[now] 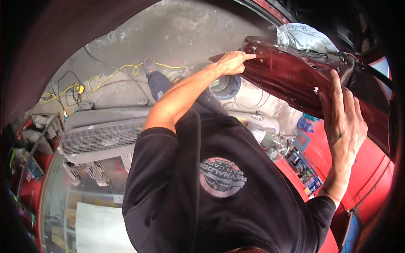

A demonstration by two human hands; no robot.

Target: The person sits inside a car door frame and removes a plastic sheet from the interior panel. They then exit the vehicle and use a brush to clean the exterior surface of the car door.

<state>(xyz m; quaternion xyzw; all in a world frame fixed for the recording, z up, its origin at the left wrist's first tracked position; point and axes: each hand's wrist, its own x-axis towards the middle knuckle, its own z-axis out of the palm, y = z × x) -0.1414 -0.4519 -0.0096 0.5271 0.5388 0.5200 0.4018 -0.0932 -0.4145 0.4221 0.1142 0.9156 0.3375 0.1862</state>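
A dark red car door panel (278, 69) runs across the upper right, dotted with small holes. My left hand (231, 63) is at its left end, the index finger stretched out onto the panel; the other fingers are curled and partly hidden. My right hand (344, 122) lies against the panel's right part with its fingers extended and apart, seemingly holding no separate object. Between the hands, a small white clip (315, 90) sits on the panel. Behind its top edge stands a crumpled silver-grey sheet (308, 37).
A black tub (225, 86) stands on the floor below the panel. A yellow cord (112, 76) trails over the floor. Left of me is a bumper with a mesh grille (103, 139); farther left stands a loaded shelf (31, 156). A blue jug (304, 125) lies by red panels at right.
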